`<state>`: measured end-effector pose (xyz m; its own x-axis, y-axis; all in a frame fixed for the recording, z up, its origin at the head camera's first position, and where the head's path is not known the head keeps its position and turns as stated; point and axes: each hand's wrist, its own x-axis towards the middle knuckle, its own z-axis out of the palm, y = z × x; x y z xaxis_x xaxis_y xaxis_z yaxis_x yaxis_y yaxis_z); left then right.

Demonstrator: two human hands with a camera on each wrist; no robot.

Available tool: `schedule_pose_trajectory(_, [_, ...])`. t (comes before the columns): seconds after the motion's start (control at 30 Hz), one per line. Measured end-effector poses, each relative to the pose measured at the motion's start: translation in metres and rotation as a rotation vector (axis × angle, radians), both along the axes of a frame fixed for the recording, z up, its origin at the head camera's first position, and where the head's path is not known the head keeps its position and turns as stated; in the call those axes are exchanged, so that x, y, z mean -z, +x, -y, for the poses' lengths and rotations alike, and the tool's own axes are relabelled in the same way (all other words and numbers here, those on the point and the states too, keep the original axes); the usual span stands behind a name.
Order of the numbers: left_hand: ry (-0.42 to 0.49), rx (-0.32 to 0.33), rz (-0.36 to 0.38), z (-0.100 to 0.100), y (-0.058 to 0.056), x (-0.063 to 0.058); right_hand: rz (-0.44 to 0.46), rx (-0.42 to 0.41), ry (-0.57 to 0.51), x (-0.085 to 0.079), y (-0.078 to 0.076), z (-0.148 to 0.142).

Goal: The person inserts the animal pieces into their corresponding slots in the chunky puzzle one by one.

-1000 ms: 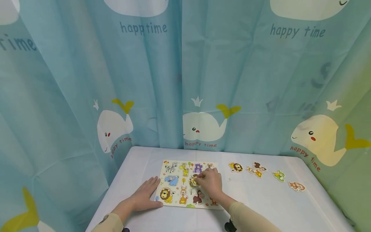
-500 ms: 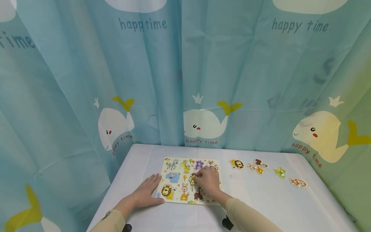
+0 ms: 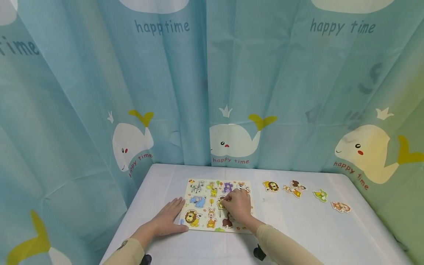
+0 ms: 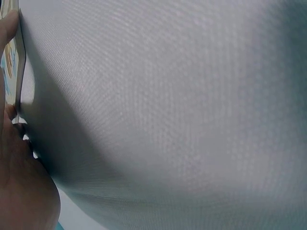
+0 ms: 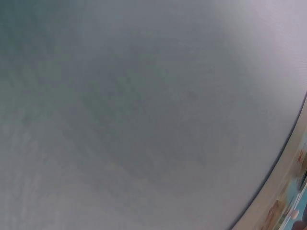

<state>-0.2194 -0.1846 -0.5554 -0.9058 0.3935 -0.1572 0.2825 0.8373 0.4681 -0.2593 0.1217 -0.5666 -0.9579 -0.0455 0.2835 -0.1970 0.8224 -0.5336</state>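
A cream animal puzzle board (image 3: 203, 227) lies on the white table, bearing pictures of a zebra, elephant, lion, kangaroo and others. My left hand (image 3: 167, 220) rests at the board's left edge, its fingers fairly straight and its thumb at the near corner. With my right hand (image 3: 239, 204) I pinch a small yellow and dark puzzle piece (image 3: 220, 203) over the middle of the board. That hand and forearm hide part of the board's right side. The left wrist view catches part of the left hand (image 4: 26, 191) beside the board edge (image 4: 20, 72).
Right of the board lie several loose pieces: a lion (image 3: 271, 186), an orange animal piece (image 3: 293, 191) overlapping a brown one (image 3: 299, 186), a green one (image 3: 320, 195) and an orange-brown one (image 3: 341, 207). A blue whale-print curtain (image 3: 185, 92) hangs behind the table (image 3: 298, 228).
The right hand has shifted slightly left over the board with its fingertips still at the yellow and dark piece. My left hand keeps its place; the head view has tilted a little.
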Motion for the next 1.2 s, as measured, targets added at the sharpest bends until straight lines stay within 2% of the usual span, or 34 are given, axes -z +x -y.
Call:
schedule_pose_trajectory(0.37, [-0.004, -0.014, 0.01, -0.001, 0.0011, -0.0038, -0.012, 0.001, -0.003, -0.0004, -0.0006, 0.0])
schedule_pose_trajectory(0.87, [0.005, -0.007, 0.007, -0.0004, 0.0021, -0.002, 0.014, -0.006, 0.021, 0.0003, -0.0034, -0.0005])
schedule_pose_trajectory(1.2, [0.017, 0.003, -0.024, 0.0002, 0.0015, 0.0, 0.024, -0.015, 0.018, -0.0014, -0.0022, 0.0004])
